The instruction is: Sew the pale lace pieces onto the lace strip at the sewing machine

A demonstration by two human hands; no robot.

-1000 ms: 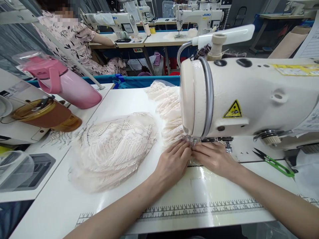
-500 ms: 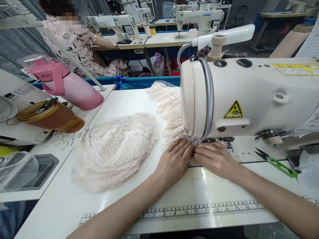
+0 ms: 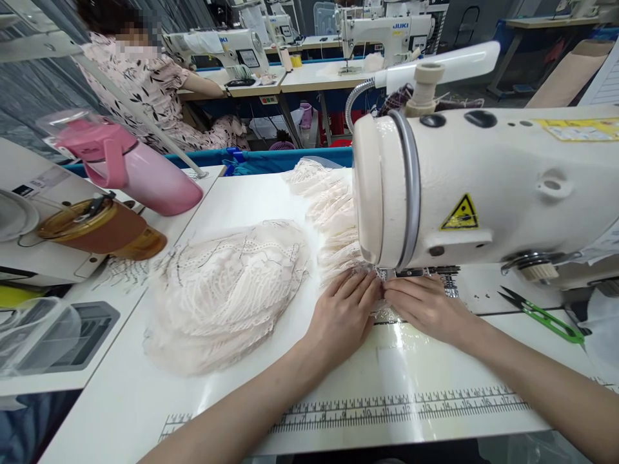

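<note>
My left hand (image 3: 344,314) and my right hand (image 3: 422,304) lie side by side on the white table, fingers flat and pressed on a small piece of cream lace (image 3: 382,278) under the head of the white sewing machine (image 3: 483,187). The fingertips of both hands meet at the needle area, which the machine head hides. Behind the hands a chain of sewn lace pieces (image 3: 329,206) trails toward the table's far edge. A heap of cream lace pieces (image 3: 227,290) rests to the left of my left hand.
Green thread snips (image 3: 546,316) lie at the right under the machine arm. A pink bottle (image 3: 130,167) and an amber bottle (image 3: 97,229) lie on the left side table. A printed ruler (image 3: 401,406) runs along the near edge. A seated person (image 3: 145,77) works at back left.
The hands have stayed at the needle, shifting only slightly; the view has drifted a little to the left and down.
</note>
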